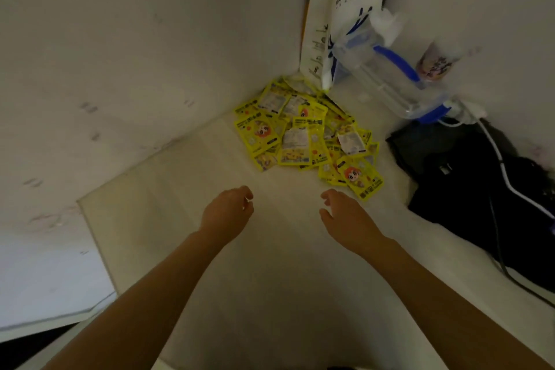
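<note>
A heap of several yellow packets (303, 135) with cartoon prints lies on the pale surface (210, 219), close to the corner of the walls. My left hand (229, 213) hovers just short of the heap, fingers loosely curled and holding nothing. My right hand (345, 216) hovers beside it, fingers also relaxed and empty, its fingertips close to the nearest packet (362, 179). Neither hand touches a packet.
A white paper coffee bag (351, 3) leans in the corner. A clear plastic container with blue clips (390, 75) lies tilted next to it, with a printed cup (435, 63) behind. A black bag (468, 183) with a white cable (504, 171) fills the right side. White walls close in at left and back.
</note>
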Action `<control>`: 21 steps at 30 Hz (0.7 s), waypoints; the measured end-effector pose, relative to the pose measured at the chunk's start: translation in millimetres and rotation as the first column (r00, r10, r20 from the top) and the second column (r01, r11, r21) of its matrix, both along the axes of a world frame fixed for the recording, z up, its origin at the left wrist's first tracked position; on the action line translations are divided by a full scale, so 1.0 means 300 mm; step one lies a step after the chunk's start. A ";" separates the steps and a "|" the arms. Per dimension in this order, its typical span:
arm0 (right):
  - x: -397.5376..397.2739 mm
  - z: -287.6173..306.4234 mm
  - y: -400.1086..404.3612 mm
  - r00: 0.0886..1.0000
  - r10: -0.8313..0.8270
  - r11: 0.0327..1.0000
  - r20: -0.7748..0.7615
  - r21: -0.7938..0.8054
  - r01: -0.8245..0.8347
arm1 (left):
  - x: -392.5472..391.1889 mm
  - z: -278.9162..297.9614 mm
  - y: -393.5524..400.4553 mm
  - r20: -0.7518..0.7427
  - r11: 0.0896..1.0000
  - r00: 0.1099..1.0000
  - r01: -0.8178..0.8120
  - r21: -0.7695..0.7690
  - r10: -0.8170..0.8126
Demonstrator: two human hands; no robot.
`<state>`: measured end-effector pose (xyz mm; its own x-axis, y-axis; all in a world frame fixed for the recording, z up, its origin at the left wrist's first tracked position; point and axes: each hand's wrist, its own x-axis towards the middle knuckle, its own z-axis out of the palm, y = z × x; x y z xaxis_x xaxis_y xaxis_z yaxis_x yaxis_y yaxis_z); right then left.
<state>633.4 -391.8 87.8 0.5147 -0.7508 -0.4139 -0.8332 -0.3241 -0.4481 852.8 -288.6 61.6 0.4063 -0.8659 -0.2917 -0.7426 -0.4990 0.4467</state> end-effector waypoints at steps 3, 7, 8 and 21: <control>0.052 -0.005 -0.094 1.000 0.016 1.000 -0.002 0.009 -0.016 | 0.050 0.010 -0.090 0.030 0.998 0.999 0.040 0.040 -0.041; 0.124 -0.014 -0.218 0.999 0.031 0.999 -0.011 -0.008 -0.031 | 0.108 0.014 -0.214 0.081 0.993 0.991 0.100 0.060 -0.104; 0.143 -0.019 -0.248 0.999 0.031 0.999 -0.020 -0.022 -0.031 | 0.124 0.013 -0.248 0.090 0.991 0.989 0.111 0.068 -0.117; 0.386 -0.146 -0.449 0.976 -0.164 0.972 -0.144 -0.190 0.135 | 0.231 -0.082 -0.594 0.272 0.861 0.818 0.460 0.219 -0.506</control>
<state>749.3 -526.5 43.9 0.3302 -0.8832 -0.3332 -0.9335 -0.2532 -0.2540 922.0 -466.8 37.1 0.0352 -0.9350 -0.3529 -0.9912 -0.0778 0.1072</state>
